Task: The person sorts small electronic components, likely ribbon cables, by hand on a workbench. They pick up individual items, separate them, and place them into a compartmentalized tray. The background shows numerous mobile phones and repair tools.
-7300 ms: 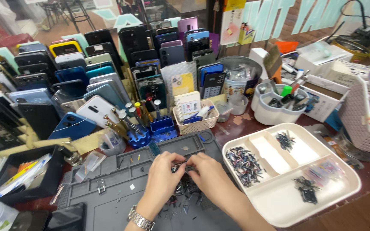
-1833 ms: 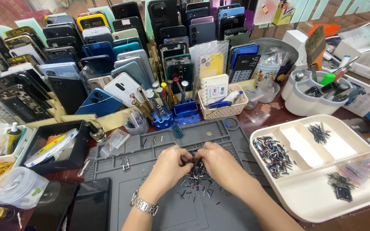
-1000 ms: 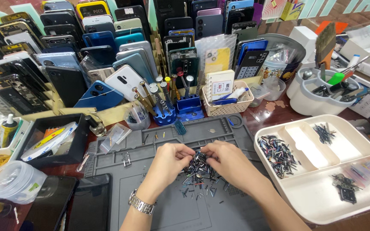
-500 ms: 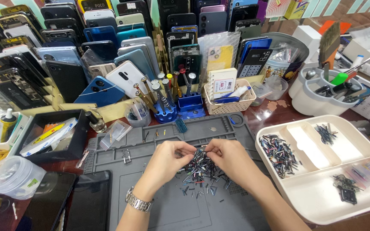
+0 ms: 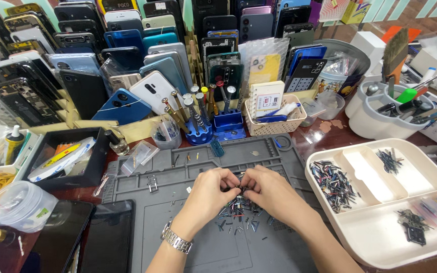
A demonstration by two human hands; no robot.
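Head view: both hands meet over the middle of a grey work mat point(image 5: 188, 237). Left hand point(image 5: 209, 191) is curled, fingertips pinched on a tiny dark part; right hand point(image 5: 269, 189) likewise curled, thumb and forefinger closed on the same spot, so the two hands touch at the tips. What exactly sits between them is too small to tell (prob. one of the small parts). A metal wristwatch point(image 5: 176, 239) is on the left wrist.

Just below the hands, on the mat, lies a loose heap of small parts point(image 5: 238, 215), dark w/ red and blue bits, some scattered toward the near edge.

To the right, off the mat, a cream divided tray point(image 5: 380, 242) holds three sorted lots of similar bits in separate compartments. Behind the mat: a blue screwdriver stand point(image 5: 198, 132) w/ drivers upright, a woven basket point(image 5: 274, 124) and a white tool pot point(image 5: 380, 121). Rows of phone back covers point(image 5: 127, 60) stand along the back. Left side: a black box point(image 5: 84, 172), a lidded clear tub point(image 5: 18, 207), and a dark phone point(image 5: 108, 237) lying flat beside the mat.
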